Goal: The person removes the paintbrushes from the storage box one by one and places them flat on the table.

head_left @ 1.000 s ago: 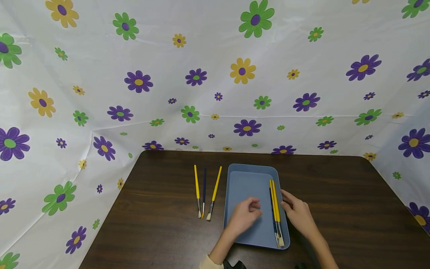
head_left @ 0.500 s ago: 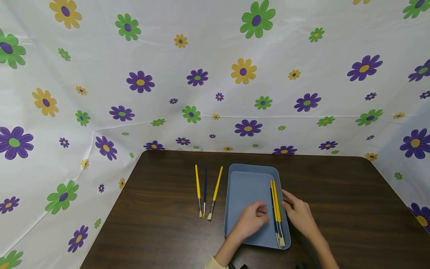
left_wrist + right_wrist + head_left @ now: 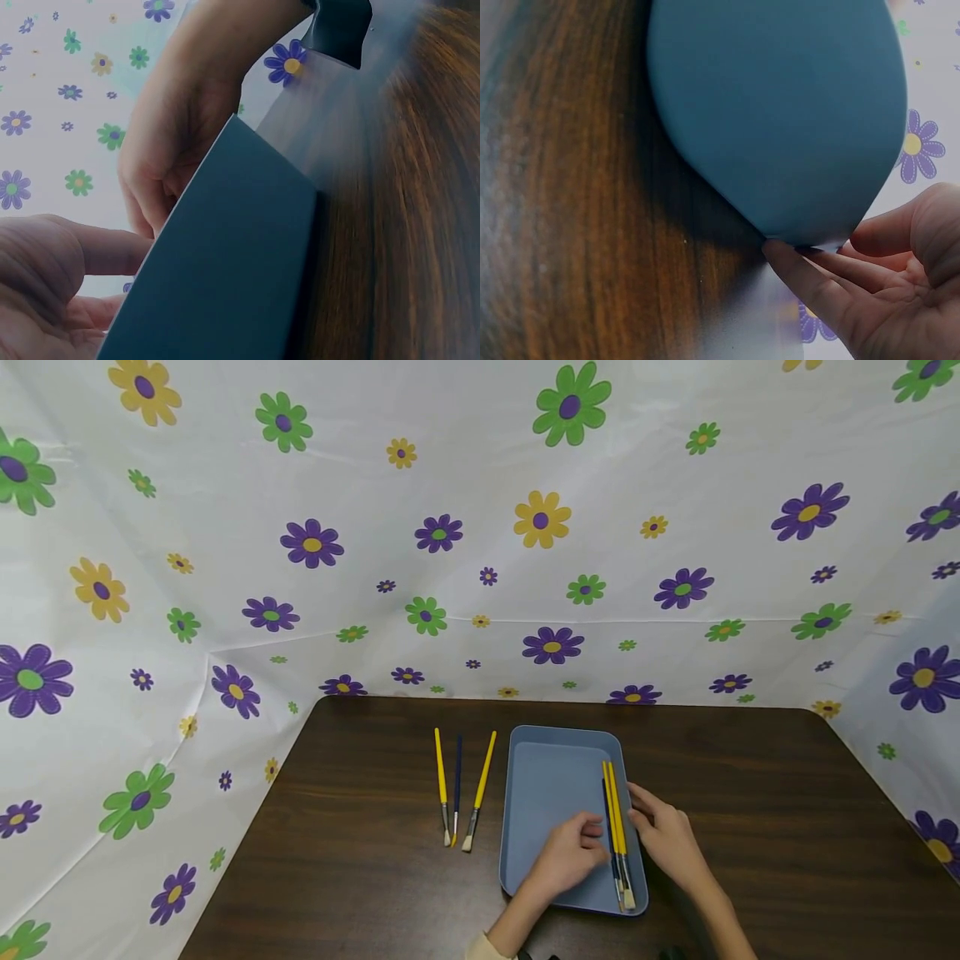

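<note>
Head view: we see a flowered backdrop [image 3: 480,527], then a dark wood table [image 3: 750,827], then a blue tray [image 3: 551,777] near its front edge. Our right hand [image 3: 667,839] rests at the tray's right rim, fingers loosely bent, holding nothing. Our left hand [image 3: 570,856] sits inside the tray, fingertips touching three brushes [image 3: 615,827] bundled along the right wall; whether it pinches them we cannot tell. Their long axis runs front to back, bristles toward us. Three more brushes [image 3: 457,789] lie left of the tray.
</note>
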`<act>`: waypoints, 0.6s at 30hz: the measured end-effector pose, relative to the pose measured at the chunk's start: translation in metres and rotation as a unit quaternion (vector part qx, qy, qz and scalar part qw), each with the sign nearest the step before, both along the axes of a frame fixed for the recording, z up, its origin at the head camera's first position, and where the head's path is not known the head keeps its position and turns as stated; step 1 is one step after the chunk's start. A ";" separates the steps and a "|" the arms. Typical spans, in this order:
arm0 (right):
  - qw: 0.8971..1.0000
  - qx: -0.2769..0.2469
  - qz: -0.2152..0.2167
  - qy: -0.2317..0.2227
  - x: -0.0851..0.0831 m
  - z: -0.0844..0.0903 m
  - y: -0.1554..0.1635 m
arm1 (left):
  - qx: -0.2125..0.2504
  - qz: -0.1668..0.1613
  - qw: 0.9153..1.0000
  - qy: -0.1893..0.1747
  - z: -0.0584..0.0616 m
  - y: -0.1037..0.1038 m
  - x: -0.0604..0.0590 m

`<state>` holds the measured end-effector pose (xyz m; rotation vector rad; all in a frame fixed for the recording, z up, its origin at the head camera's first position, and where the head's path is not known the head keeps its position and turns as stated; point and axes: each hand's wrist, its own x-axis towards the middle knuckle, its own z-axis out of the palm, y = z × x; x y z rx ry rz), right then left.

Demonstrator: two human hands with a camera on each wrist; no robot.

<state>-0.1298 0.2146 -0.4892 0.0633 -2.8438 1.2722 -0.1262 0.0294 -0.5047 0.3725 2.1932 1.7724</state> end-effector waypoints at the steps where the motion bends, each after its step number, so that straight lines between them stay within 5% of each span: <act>1: 1.000 -0.001 0.000 -0.001 0.000 0.000 0.000 | -0.002 0.001 1.000 0.000 0.000 0.001 0.000; 18: 1.000 0.009 -0.002 -0.002 0.000 0.001 0.000 | 0.019 0.026 0.999 -0.018 -0.002 0.013 0.001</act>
